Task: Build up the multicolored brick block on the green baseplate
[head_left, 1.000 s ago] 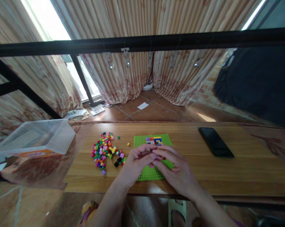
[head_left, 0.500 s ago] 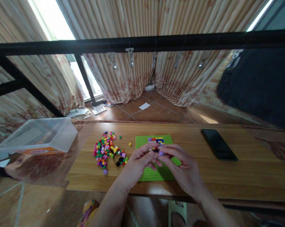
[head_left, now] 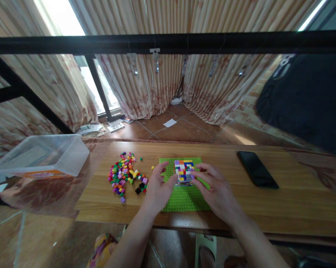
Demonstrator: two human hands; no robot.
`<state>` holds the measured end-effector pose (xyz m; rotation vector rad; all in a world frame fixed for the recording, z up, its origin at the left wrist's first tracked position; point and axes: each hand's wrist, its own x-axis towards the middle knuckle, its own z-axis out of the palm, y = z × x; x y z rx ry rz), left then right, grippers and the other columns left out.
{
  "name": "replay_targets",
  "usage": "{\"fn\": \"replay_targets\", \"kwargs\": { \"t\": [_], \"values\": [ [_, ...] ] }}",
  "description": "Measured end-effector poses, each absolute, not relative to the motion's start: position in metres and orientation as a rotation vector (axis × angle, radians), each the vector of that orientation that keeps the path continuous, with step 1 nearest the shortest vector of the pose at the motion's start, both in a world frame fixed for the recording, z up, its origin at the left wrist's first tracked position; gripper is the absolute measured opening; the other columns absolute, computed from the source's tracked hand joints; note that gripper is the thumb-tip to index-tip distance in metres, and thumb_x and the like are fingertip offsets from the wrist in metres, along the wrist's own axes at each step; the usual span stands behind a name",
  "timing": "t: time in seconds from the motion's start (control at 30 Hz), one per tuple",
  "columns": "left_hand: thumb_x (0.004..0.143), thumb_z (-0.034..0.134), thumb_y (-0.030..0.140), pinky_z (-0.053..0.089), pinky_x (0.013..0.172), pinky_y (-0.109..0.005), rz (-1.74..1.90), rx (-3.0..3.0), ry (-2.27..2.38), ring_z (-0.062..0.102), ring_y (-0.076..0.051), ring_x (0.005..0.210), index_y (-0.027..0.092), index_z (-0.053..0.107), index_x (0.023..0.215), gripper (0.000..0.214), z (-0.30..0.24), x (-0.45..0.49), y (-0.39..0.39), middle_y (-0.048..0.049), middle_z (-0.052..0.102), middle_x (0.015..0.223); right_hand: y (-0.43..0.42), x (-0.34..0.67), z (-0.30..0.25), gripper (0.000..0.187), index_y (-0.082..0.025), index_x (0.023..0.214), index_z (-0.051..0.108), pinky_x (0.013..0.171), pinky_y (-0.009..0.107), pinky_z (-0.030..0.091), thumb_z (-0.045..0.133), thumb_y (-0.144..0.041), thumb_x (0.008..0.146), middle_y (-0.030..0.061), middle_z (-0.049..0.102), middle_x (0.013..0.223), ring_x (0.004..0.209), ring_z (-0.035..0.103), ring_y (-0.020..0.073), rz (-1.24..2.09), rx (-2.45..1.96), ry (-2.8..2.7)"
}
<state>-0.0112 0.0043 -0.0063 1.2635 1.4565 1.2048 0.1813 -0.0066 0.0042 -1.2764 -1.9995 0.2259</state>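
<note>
A block of many-coloured toy bricks [head_left: 184, 168] stands on the green studded baseplate [head_left: 181, 203] in front of me. My left hand [head_left: 159, 186] is at its left side, thumb and fingers apart, with nothing in it. On the other side, my right hand [head_left: 212, 186] has its thumb and forefinger at the block's right edge, around a small purple brick [head_left: 193, 176]. Whether that brick touches the block I cannot tell. To the left of the baseplate lies a loose heap of small coloured bricks [head_left: 123, 171].
A black phone [head_left: 257, 169] lies on the wooden table [head_left: 304, 201] at the right. Left of the table stands a clear plastic bin [head_left: 53, 152]. Beyond the far edge runs a black metal bar [head_left: 168, 44] before curtains. A single yellow brick [head_left: 152, 167] lies beside the baseplate.
My hands were together over the block; the left has drawn away to the left and opened. My right hand has brought the purple brick to the block's right edge. The view has shifted slightly.
</note>
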Motion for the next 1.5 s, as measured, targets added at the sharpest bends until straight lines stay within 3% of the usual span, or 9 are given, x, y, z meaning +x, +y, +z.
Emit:
{"fn": "replay_targets", "kwargs": {
  "t": [0.23, 0.53, 0.8, 1.2, 1.5],
  "values": [
    [0.077, 0.067, 0.032, 0.042, 0.098, -0.041, 1.215, 1.404, 1.421, 0.054, -0.025, 0.116, 0.018, 0.056, 0.121, 0.048, -0.009, 0.001, 0.005, -0.0114, 0.060, 0.122, -0.005, 0.181, -0.003, 0.022, -0.025, 0.107, 0.071, 0.092, 0.044, 0.054, 0.055, -0.030, 0.091, 0.0086, 0.063, 0.120, 0.104, 0.062, 0.0225, 0.127, -1.304, -1.979],
    [0.066, 0.079, 0.033, 0.037, 0.105, -0.043, 1.344, 1.265, 1.459, 0.052, -0.028, 0.120, 0.018, 0.055, 0.121, 0.062, -0.013, 0.029, 0.010, -0.0119, 0.057, 0.122, -0.008, 0.177, -0.002, 0.022, -0.024, 0.108, 0.070, 0.095, 0.046, 0.052, 0.055, -0.026, 0.091, 0.0085, 0.063, 0.122, 0.106, 0.061, 0.0227, 0.148, -1.330, -1.949],
    [0.060, 0.083, 0.026, 0.049, 0.091, -0.039, 1.355, 0.967, 1.273, 0.063, -0.024, 0.100, 0.017, 0.056, 0.120, 0.066, -0.016, 0.039, 0.016, -0.0090, 0.065, 0.105, -0.009, 0.177, 0.000, 0.022, -0.024, 0.108, 0.070, 0.097, 0.047, 0.051, 0.056, -0.025, 0.090, 0.0092, 0.064, 0.122, 0.110, 0.061, 0.0239, 0.234, -1.332, -1.908],
    [0.066, 0.077, 0.024, 0.050, 0.086, -0.035, 1.316, 1.063, 1.329, 0.063, -0.020, 0.092, 0.014, 0.046, 0.128, 0.071, -0.005, 0.040, 0.014, -0.0118, 0.061, 0.114, -0.010, 0.178, 0.006, 0.028, -0.024, 0.110, 0.068, 0.081, 0.035, 0.056, 0.058, -0.022, 0.084, 0.0063, 0.068, 0.113, 0.093, 0.066, 0.0186, 0.629, -1.377, -1.757],
    [0.065, 0.081, 0.033, 0.042, 0.100, -0.038, 1.369, 1.053, 1.295, 0.057, -0.024, 0.114, 0.015, 0.051, 0.126, 0.070, -0.008, 0.033, 0.011, -0.0128, 0.061, 0.120, -0.010, 0.184, 0.008, 0.034, -0.024, 0.111, 0.067, 0.072, 0.033, 0.056, 0.052, -0.018, 0.081, 0.0063, 0.069, 0.107, 0.085, 0.067, 0.0179, 0.532, -1.381, -1.747]
  ]
}}
